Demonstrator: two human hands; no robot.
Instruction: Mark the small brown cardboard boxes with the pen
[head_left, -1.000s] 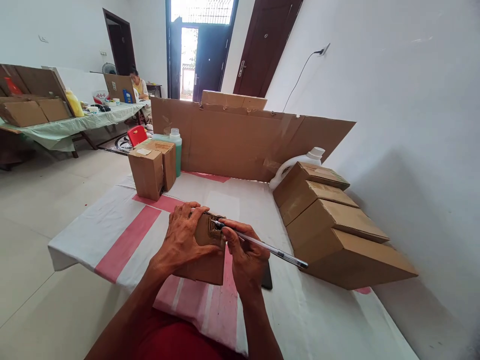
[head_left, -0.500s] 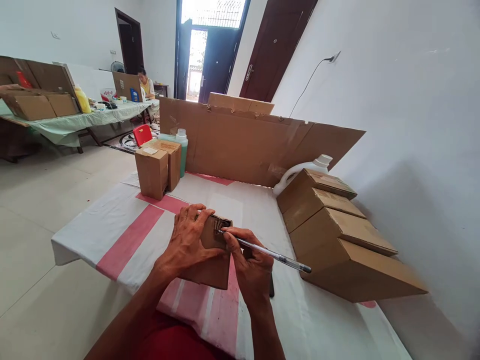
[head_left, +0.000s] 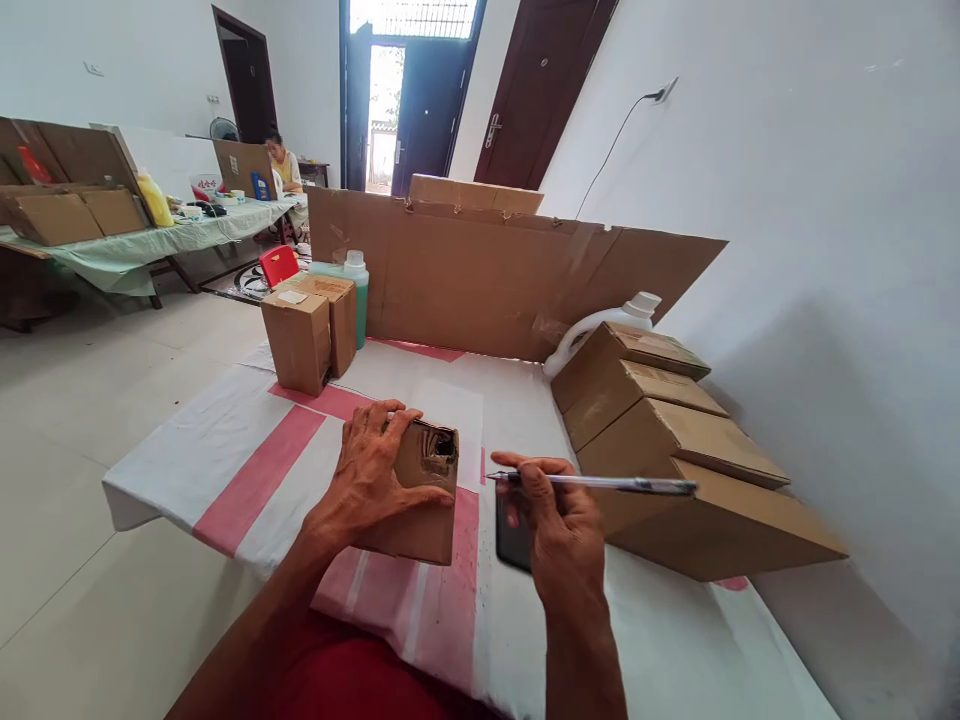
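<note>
At ten o'clock from a gripped cardboard box [head_left: 420, 530], a far surface [head_left: 97, 265] draped in pale green carries cartons [head_left: 60, 215] and a yellow bottle [head_left: 155, 198], a person in yellow [head_left: 285, 168] at its far end. A red chair [head_left: 279, 265] shows between it and the near surface [head_left: 161, 470], which wears white cloth with pink stripes. There, two small boxes [head_left: 296, 345] and a green bottle [head_left: 362, 305] stand at the box's eleven o'clock; an upright cardboard panel [head_left: 465, 275] spans the far side, dark double doors [head_left: 431, 110] beyond at twelve; a white jug [head_left: 585, 335] and a row of four brown boxes [head_left: 712, 520] line the right, beside a white wall [head_left: 787, 150].

Front and center, the left hand [head_left: 367, 480], thumb and fingers parted, clasps the cardboard box on the surface, a torn hole [head_left: 441, 448] at its one o'clock corner; the hand covers too much to tell its long axis. Just beside it at three o'clock, a slim pen [head_left: 615, 484] is held over the surface, tip aimed at nine, long axis running nearly level to three. The right hand [head_left: 568, 525] pinches the pen between thumb and fingers, above a partly hidden dark flat object [head_left: 512, 548].
</note>
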